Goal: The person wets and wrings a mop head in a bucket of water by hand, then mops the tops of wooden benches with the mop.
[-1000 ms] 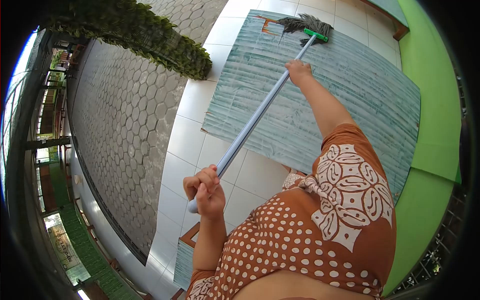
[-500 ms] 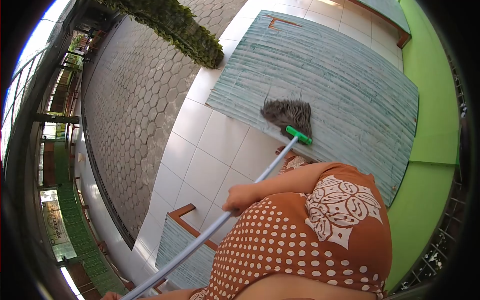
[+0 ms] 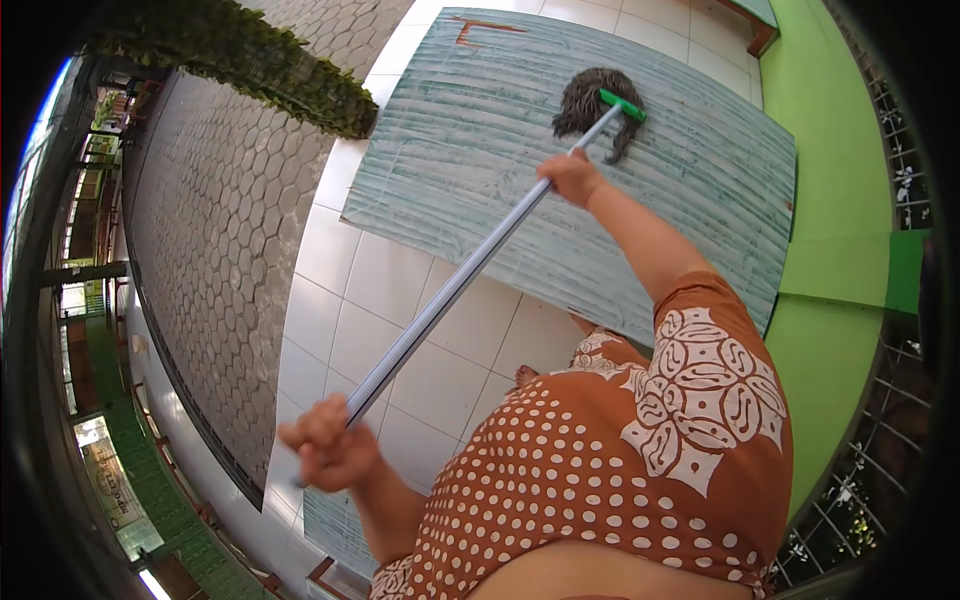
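Observation:
A mop with a shaggy grey head [image 3: 597, 95], green clamp and metallic pole [image 3: 450, 290] lies slantwise across the view. Its strands rest on a low table [image 3: 480, 200] with a worn, teal-striped top. My right hand [image 3: 572, 178] is closed around the pole a short way below the green clamp. Down at the pole's other end, my left hand [image 3: 332, 443] is curled round it, slightly blurred, with the tip of the pole just showing past it.
White floor tiles [image 3: 375, 270] border the table, with hexagonal paving [image 3: 215, 210] beyond. A leaf-covered post [image 3: 340, 100] stands near the table's far left corner. The green wall [image 3: 830, 150] runs along the right. Another striped table [image 3: 340, 525] is partly visible below.
The mop head has moved farther away across the table top. My right hand has gone forward with the pole, and my left hand has risen into view from the bottom edge.

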`<state>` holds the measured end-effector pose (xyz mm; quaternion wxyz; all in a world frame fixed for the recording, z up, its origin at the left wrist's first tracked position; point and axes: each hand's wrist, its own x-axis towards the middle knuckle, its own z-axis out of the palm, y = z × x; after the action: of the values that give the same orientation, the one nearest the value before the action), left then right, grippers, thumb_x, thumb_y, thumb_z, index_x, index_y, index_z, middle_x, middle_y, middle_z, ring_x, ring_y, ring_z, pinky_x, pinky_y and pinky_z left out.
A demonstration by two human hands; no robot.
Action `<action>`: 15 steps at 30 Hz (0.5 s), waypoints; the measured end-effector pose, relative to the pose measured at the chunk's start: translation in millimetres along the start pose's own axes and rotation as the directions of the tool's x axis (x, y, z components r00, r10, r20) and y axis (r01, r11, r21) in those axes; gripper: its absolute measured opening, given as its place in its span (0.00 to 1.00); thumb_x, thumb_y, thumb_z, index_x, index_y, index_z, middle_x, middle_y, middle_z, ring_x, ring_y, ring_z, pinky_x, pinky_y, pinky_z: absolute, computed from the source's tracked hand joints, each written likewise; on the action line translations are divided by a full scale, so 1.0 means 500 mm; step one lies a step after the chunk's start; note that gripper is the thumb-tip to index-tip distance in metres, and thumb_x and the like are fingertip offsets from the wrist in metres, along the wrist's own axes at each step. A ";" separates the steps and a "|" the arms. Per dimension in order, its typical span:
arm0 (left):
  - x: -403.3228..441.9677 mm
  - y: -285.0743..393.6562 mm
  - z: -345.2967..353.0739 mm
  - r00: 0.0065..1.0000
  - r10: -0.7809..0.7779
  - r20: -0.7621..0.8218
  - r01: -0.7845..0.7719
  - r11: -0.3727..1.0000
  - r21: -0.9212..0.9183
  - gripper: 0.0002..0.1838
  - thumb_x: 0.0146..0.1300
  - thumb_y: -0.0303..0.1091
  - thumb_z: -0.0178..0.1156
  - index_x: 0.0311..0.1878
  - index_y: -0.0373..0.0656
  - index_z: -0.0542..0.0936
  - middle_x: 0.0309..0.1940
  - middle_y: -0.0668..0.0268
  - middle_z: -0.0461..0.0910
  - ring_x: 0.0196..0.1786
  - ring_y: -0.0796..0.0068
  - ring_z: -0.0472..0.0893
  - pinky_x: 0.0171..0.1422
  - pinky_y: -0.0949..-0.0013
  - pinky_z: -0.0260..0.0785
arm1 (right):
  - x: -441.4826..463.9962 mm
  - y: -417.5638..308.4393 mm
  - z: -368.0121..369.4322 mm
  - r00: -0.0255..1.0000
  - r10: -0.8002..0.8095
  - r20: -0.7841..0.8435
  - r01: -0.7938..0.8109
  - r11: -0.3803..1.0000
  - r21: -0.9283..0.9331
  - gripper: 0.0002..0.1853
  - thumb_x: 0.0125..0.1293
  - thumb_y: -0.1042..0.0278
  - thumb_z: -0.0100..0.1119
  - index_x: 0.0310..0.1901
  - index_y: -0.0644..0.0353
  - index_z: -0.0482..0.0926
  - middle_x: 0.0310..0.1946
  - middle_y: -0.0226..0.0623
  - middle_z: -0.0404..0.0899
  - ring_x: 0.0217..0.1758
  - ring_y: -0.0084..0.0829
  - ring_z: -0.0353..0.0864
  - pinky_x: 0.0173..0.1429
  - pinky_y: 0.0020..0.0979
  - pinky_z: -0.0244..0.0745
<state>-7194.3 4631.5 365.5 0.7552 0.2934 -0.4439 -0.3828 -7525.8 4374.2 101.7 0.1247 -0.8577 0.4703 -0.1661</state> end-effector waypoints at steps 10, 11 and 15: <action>-0.070 -0.101 0.132 0.987 -0.107 0.121 0.096 0.991 0.092 0.07 0.48 0.30 0.45 0.26 0.45 0.57 0.15 0.70 0.58 0.23 0.75 0.62 0.49 0.61 0.60 | -0.075 0.057 -0.066 0.928 0.355 -0.112 -0.369 0.917 -0.153 0.06 0.53 0.69 0.53 0.34 0.49 0.75 0.40 0.26 0.74 0.53 0.34 0.69 0.52 0.50 0.58; -0.086 -0.034 0.100 0.990 -0.092 0.108 0.077 0.988 0.130 0.07 0.49 0.31 0.45 0.26 0.45 0.56 0.15 0.71 0.57 0.22 0.76 0.61 0.49 0.62 0.60 | -0.101 -0.020 -0.093 0.953 0.302 0.030 -0.300 0.951 -0.070 0.06 0.51 0.69 0.55 0.33 0.50 0.74 0.38 0.28 0.74 0.51 0.35 0.70 0.51 0.50 0.57; -0.186 0.301 -0.010 0.991 -0.123 0.055 0.121 0.992 0.044 0.11 0.52 0.30 0.49 0.22 0.49 0.56 0.12 0.74 0.56 0.20 0.82 0.59 0.44 0.68 0.61 | -0.246 -0.320 -0.087 0.983 -0.057 0.174 0.044 0.996 0.079 0.05 0.51 0.62 0.55 0.30 0.50 0.76 0.29 0.32 0.77 0.38 0.37 0.77 0.49 0.52 0.56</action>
<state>-7171.2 4790.3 439.7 0.7110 0.3241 -0.4546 -0.4275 -7482.8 4560.3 179.9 0.1935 -0.8753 0.4291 -0.1102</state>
